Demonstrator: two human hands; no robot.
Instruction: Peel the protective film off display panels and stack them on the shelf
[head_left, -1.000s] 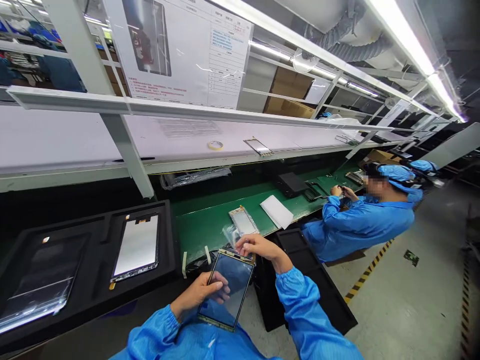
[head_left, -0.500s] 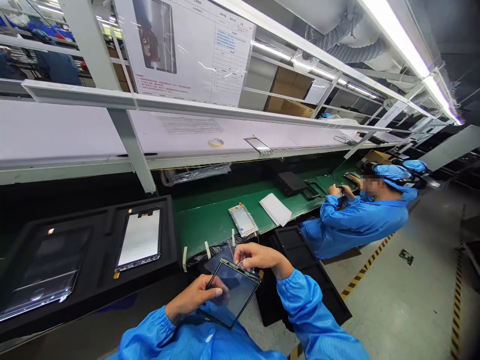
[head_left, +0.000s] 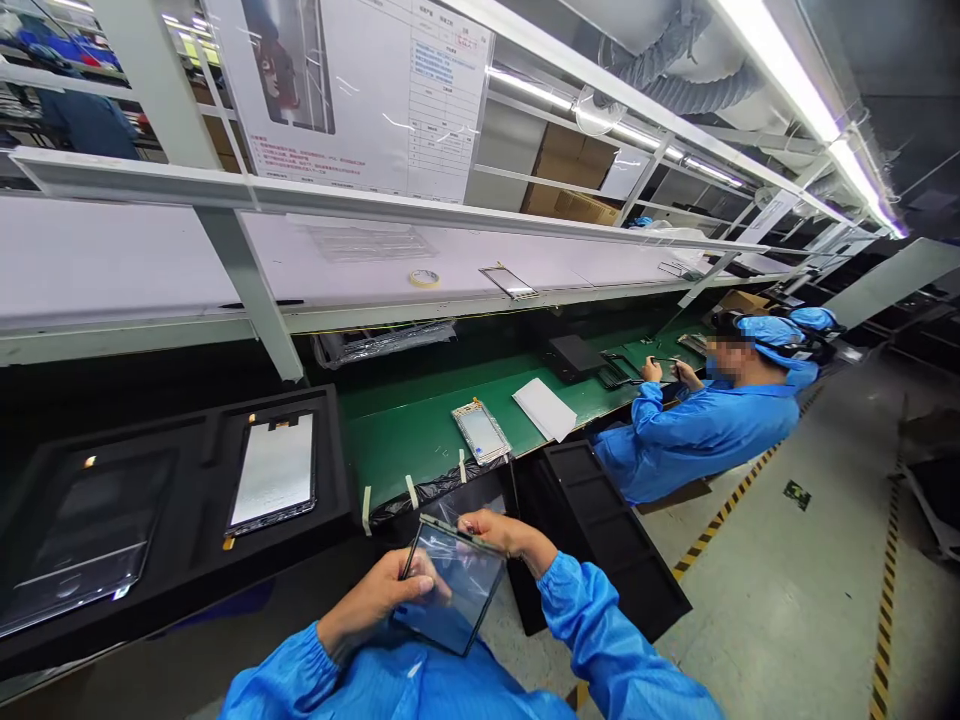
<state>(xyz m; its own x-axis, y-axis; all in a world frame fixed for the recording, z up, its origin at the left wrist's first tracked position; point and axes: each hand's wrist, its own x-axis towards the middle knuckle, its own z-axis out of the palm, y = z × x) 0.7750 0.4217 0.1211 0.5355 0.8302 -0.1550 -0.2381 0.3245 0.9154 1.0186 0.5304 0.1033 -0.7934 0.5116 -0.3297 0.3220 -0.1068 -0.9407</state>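
Note:
A dark glass display panel (head_left: 459,590) is tilted above my lap, below the bench edge. My left hand (head_left: 386,598) grips its left edge, thumb on the glass face. My right hand (head_left: 495,530) is closed on the panel's top right corner, fingers pinched at the edge; whether a film is between them is too small to tell. Both arms wear blue sleeves.
A black foam tray (head_left: 187,500) on the left holds a pale panel (head_left: 274,480) and a dark one. Another panel (head_left: 481,430) and a white sheet (head_left: 544,408) lie on the green belt. A black tray (head_left: 607,540) leans at the right. A blue-clad co-worker (head_left: 697,430) sits further along.
The panel and both hands have dropped lower, away from the bench edge, and the panel has tilted more. My right hand has come down onto its top corner.

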